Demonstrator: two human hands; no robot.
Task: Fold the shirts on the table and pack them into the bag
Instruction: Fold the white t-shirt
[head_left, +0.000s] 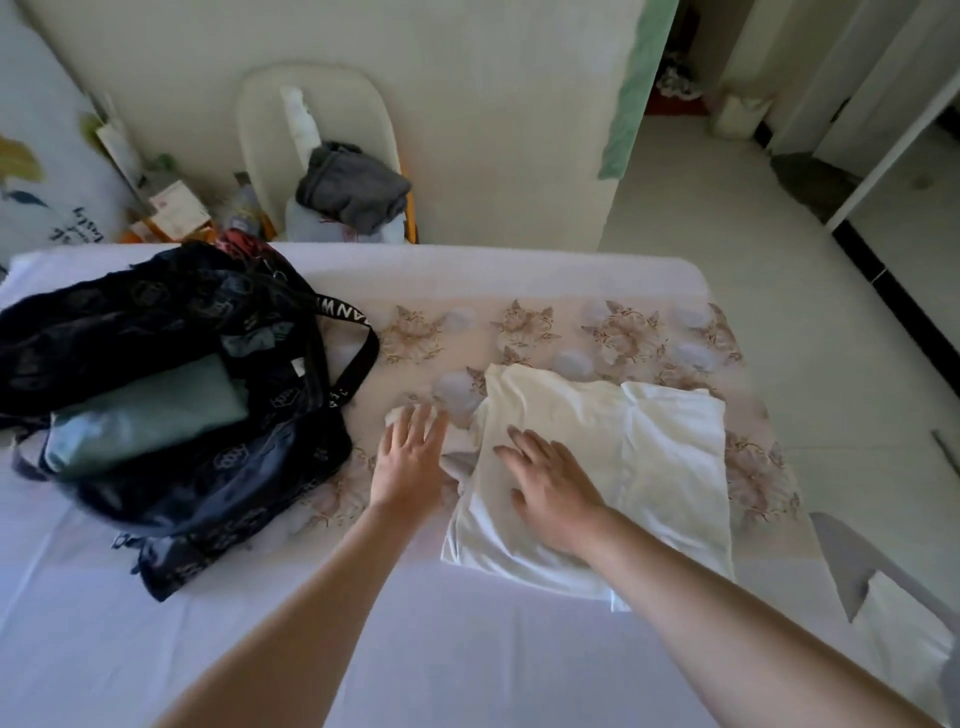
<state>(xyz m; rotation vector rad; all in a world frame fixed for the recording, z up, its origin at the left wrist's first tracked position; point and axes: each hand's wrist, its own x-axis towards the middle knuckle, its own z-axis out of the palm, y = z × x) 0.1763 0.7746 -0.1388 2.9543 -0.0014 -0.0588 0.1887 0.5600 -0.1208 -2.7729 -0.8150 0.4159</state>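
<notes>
The white shirt (660, 457) lay part-folded on the counter (415, 649), right of the dark bag (156, 322) holding a green shirt (150, 415); the right hand (556, 488) pressed it with flat fingers (524, 447); the left hand (410, 457), fingers straight, touched its blurred sleeve (394, 414); a grey garment (353, 192) sat on a chair (260, 114) beyond.

This is a room in a home. Beyond the left hand (410, 457), a pale chair (270, 130) against the wall holds a heap of grey clothes (353, 189), with boxes (176, 210) and bottles (244, 208) cluttered beside it. Both hands work at a table (467, 649) under a flowered cloth (545, 327), and past the right hand (556, 493) a pale tiled floor (701, 208) runs to an open doorway (685, 62).
</notes>
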